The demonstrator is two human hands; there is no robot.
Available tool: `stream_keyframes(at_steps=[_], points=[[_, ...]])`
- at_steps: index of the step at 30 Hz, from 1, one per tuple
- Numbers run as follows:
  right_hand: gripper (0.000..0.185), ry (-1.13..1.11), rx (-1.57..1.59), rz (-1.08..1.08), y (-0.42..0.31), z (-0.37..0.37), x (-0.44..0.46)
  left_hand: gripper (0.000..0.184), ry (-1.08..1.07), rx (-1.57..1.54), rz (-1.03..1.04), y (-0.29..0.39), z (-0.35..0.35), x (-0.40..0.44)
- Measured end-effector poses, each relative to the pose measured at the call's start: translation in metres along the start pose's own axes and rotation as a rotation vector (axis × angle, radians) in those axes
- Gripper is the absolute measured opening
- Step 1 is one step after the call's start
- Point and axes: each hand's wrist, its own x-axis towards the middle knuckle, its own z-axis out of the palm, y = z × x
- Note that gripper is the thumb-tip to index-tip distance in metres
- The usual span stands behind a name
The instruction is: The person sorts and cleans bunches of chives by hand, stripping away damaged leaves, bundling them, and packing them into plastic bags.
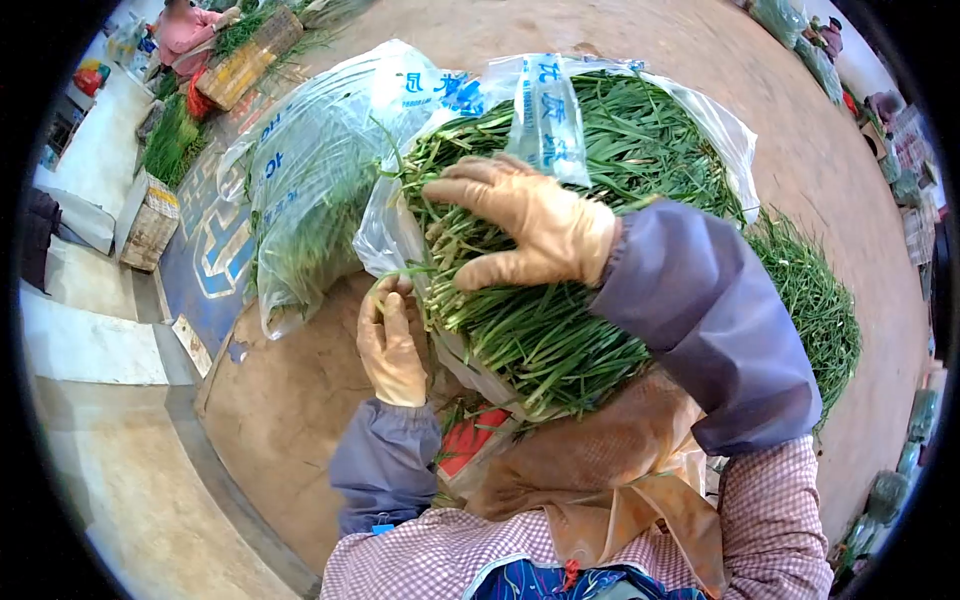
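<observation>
Greens: a thick heap of greens (560,350) lies in the middle of the view, cut ends towards 9 o'clock, in the open bag (738,150).
Right hand: gloved; the right hand (535,225) has its fingers wide, over the cut ends.
Left hand: gloved; the left hand (398,345), at 8 o'clock, has its fingers narrow, tips beside a green stem; whether they pinch it, I cannot tell.
Heap risk: stalks could slide out at 6 o'clock, I judge, because they lie loose and the side there looks low.
Film risk: the thin film at 9 o'clock could tear or fold under the stalks if tugged, as their weight bears on it.
Stem risk: leaves could bruise if the wide hand leans hard.
Hands: two.
Bags nearby: two, the open one and a filled bag (320,190) at 10 o'clock.
Side pile: one side pile (810,300), at 3 o'clock.
Crates: two, an upper crate (250,60) at 11 and a lower crate (150,225) at 9.
Stalks: too many to count.
</observation>
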Motion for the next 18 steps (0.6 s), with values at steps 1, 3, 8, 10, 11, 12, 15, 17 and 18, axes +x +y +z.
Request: stream_keyframes(at_steps=[1, 3, 8, 10, 11, 12, 15, 17, 18], points=[[0.088, -0.038, 0.005, 0.043, 0.006, -0.006, 0.0, 0.036, -0.019, -0.006, 0.002, 0.0, -0.006, 0.004], [0.086, -0.095, -0.089, 0.127, 0.02, -0.013, -0.003, 0.038, -0.018, -0.034, 0.024, 0.018, 0.0, 0.007], [0.088, -0.272, -0.16, 0.191, 0.028, -0.023, 0.003, 0.015, -0.185, 0.23, 0.141, 0.039, 0.022, 0.0], [0.089, -0.356, -0.245, 0.193, 0.021, -0.029, 0.01, 0.012, -0.157, 0.162, 0.129, 0.038, 0.029, -0.015], [0.089, -0.395, -0.313, 0.191, 0.02, -0.031, 0.014, 0.011, -0.119, 0.197, 0.269, 0.029, 0.03, -0.019], [0.089, -0.435, -0.379, 0.188, 0.02, -0.031, 0.016, 0.013, -0.095, 0.22, 0.244, 0.03, 0.03, -0.026], [0.085, -0.413, -0.445, 0.164, 0.036, -0.015, 0.016, 0.016, -0.08, 0.24, 0.327, 0.019, 0.029, -0.035], [0.083, -0.328, -0.413, 0.113, 0.046, -0.01, 0.012, 0.017, -0.086, 0.214, 0.386, 0.01, 0.026, -0.035], [0.083, -0.306, -0.427, 0.095, 0.049, -0.008, 0.008, 0.018, -0.09, 0.201, 0.417, 0.009, 0.025, -0.034]])
